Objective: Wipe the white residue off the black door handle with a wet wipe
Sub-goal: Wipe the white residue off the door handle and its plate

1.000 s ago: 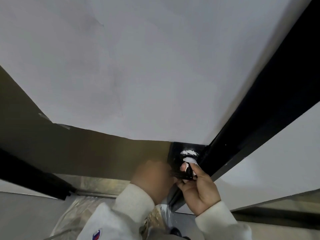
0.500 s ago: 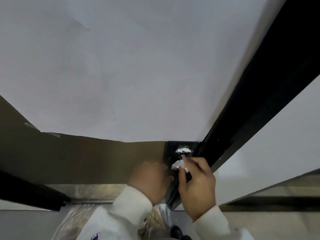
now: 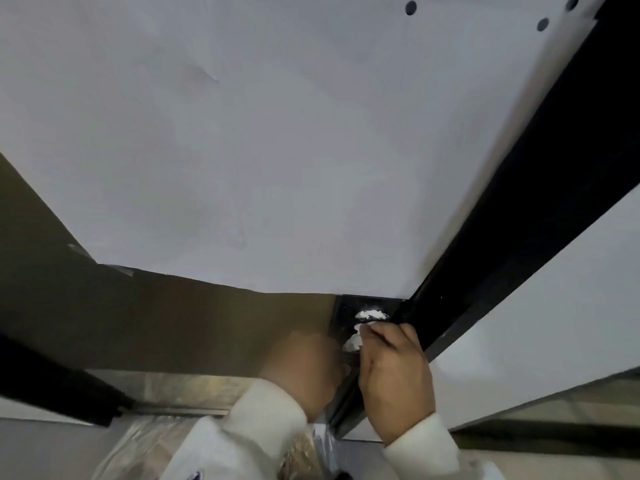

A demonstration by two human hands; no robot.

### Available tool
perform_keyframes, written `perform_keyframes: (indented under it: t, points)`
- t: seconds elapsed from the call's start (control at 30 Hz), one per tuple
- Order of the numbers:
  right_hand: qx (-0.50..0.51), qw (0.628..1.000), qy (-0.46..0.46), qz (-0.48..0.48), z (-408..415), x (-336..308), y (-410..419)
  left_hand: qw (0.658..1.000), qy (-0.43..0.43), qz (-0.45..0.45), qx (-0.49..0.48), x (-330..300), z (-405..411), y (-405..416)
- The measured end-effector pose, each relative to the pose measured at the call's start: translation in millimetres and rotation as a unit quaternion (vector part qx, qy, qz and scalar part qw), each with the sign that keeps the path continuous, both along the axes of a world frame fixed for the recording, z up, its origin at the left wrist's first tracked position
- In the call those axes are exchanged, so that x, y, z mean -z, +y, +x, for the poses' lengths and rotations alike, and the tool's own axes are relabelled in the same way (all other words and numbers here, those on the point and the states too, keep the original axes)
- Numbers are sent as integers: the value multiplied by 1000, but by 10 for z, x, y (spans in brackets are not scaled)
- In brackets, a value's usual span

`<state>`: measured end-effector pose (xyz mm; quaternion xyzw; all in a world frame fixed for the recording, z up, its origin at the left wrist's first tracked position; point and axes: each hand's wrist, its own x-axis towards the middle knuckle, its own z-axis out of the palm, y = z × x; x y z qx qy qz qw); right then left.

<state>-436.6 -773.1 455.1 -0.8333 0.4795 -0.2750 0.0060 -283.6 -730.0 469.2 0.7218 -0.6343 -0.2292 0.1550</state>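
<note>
Black door handle (image 3: 351, 315) sat on a black plate at the door's edge, low centre-right of the head view, just under the lower edge of the white sheet (image 3: 277, 150) that covered most of the door. White residue (image 3: 371, 314): one smeared patch on top of the handle, bright and lumpy against the black. Handle shape mostly hidden by the hands and blurred.

Right hand (image 3: 394, 379) was at the handle, fingers curled, pinching one white wet wipe (image 3: 353, 342). Wipe was bunched small; two bits of it showed past the fingertips, just below the residue patch. Could not tell whether the wipe touched the residue itself.

Left hand (image 3: 304, 372) was beside the right, on the left of the handle plate, back of hand toward camera. Blurred; fingers hidden, so grip could not be told.

Both wrists were in white sleeves (image 3: 263, 420), two visible.

Black door frame (image 3: 540, 209) ran diagonally from top right down to the handle. Three dark round dots (image 3: 410, 8) sat at the sheet's top right. Brown door panel (image 3: 166, 320) showed below the sheet. Crinkled clear plastic (image 3: 145, 441) lay at the bottom.
</note>
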Motion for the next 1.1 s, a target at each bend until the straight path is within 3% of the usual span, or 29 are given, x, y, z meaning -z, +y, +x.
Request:
perform_keyframes:
  t: [0.1, 0.33, 0.57, 0.67, 0.73, 0.77, 0.87, 0.93, 0.97, 1.03, 1.1]
  points:
    - [-39, 999, 1, -6, 49, -23, -41, 1000, 4, -1, -4, 28, -1, -4]
    - [-30, 992, -121, -21, -87, -69, -72, 1000, 14, -17, -7, 11, -12, 22]
    - [45, 961, -263, 73, -84, 16, 47, 999, 14, -30, 7, -5, -20, 2]
    - [109, 927, -314, 174, -102, 104, 66, 1000, 16, -24, 12, -6, -24, 6]
    - [155, 870, -382, 269, -90, 140, 59, 1000, 17, -25, 9, -12, -31, 4]
    - [165, 820, -445, 320, -73, 137, 49, 1000, 14, -25, 7, -18, -36, 4]
    - [165, 578, -642, 476, -28, 77, 14, 1000, 8, -20, 3, -30, -47, -9]
    - [153, 427, -700, 551, -7, 36, -1, 1000, 8, -15, 2, -26, -48, -19]
    - [142, 373, -714, 575, 6, 36, -11, 1000, 7, -15, 1, -20, -45, -25]
    - [121, 312, -724, 603, 50, 35, -27, 1000, 3, -14, -2, -12, -51, -34]
    - [99, 278, -731, 615, 80, 67, -38, 1000, 5, -15, -2, -11, -58, -32]
